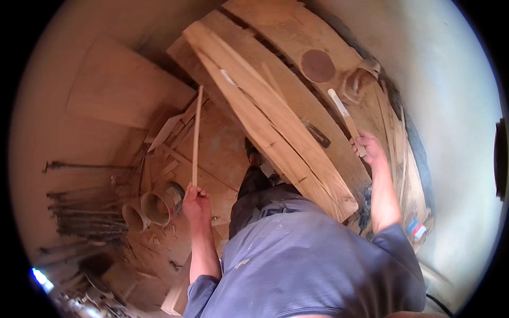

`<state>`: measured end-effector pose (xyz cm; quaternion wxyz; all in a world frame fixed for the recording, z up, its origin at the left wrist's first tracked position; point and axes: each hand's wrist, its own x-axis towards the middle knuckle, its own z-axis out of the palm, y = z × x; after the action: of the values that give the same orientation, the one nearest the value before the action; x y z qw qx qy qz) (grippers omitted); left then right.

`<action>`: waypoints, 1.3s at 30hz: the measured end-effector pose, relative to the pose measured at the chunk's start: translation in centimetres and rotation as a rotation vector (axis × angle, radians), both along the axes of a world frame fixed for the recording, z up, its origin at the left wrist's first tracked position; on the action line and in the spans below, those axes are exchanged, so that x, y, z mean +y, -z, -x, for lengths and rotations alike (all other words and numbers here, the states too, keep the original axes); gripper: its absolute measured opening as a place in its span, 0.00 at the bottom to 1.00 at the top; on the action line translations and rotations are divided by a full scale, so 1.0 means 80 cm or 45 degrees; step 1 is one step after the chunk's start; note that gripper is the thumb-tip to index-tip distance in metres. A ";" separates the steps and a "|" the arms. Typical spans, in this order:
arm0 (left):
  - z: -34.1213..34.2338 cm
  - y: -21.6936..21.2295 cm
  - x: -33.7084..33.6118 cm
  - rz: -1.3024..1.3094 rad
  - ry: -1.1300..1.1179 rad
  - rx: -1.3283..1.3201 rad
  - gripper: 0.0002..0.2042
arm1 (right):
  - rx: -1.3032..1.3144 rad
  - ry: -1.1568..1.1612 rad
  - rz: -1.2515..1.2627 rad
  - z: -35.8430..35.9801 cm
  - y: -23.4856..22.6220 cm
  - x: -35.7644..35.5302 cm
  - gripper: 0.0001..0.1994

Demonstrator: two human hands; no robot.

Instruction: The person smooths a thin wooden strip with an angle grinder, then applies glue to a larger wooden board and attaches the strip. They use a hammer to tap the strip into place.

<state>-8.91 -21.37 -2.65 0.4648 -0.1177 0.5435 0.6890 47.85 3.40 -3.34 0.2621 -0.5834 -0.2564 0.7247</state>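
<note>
Two sticks to mind at once, one to each hand. Thin stick point(197, 138) held in the left hand point(196, 204), fingers closed round the near end, long length reaching ahead of the knuckles and clear of the plank point(310, 151). Flat stick point(347, 122) held in the right hand point(369, 148), fingers curled about the near end, pale end pointing ahead over the desk point(249, 47) (cannot tell bristle from coating there).

Best, judging by these holds, to grip lightly and steer from the wrists. Wise to hold the pale end off the dusty boards, probably quick to gather grit, and to swing the thin stick wide of the plank, its far tip being likely to knock. Worth minding the plank's lengthwise crack too, a likely source of splinters.

Between the hands, set aslant: the plank, paler than the boards about it. Just left of the right hand, a dark tool point(318, 135); farther ahead, a brown disc point(318, 66); to its right, offcuts point(396, 135) near a pale wall point(445, 106). Left of the left hand, tubs point(156, 208), then metal bars point(87, 220); ahead, a scrap-strewn floor point(222, 130) and broad panel point(130, 85).
</note>
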 end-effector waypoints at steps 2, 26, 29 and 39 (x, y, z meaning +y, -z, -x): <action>-0.005 0.002 0.002 0.015 -0.042 -0.023 0.18 | -0.053 -0.092 -0.087 0.065 -0.026 0.011 0.23; 0.042 0.052 -0.056 0.026 -0.279 -0.097 0.12 | -0.965 -0.778 -1.240 0.513 -0.027 0.192 0.19; 0.047 0.047 -0.046 0.025 -0.282 -0.088 0.13 | -1.104 -0.744 -1.369 0.528 -0.024 0.186 0.18; 0.053 0.044 -0.033 0.083 -0.334 -0.125 0.14 | -1.184 -0.895 -1.107 0.475 -0.090 0.133 0.17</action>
<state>-13.11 -24.00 -6.20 0.3927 -0.2365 0.5222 0.7191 9.85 14.08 3.84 0.0859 -0.5574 -0.7783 0.2759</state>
